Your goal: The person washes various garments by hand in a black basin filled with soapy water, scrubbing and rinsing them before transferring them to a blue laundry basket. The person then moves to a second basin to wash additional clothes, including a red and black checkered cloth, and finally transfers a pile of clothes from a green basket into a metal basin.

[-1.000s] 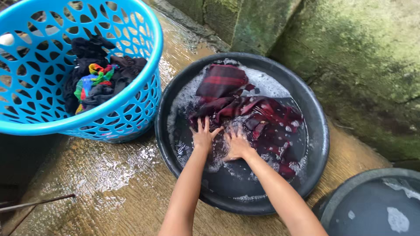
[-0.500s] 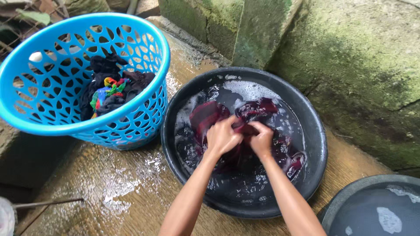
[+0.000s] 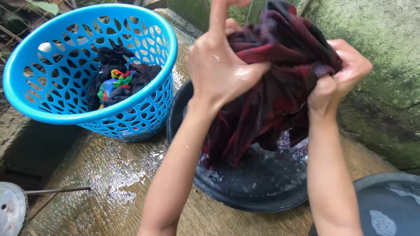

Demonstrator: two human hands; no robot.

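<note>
Two basins [image 3: 245, 196] on wet concrete slab [image 3: 109, 183], mossy wall [image 3: 385, 87].

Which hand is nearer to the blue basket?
Left. The left hand grips the dark red cloth just right of the blue basket; the right hand holds the cloth's far side.

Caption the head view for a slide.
Both hands, left hand and right hand, lift dripping dark red cloth above black basin.

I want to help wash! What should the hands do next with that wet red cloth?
Probably squeeze it right there. Both hands, left and right, hold the dark red cloth bunched above the black basin, its lower end hanging into the water.
</note>
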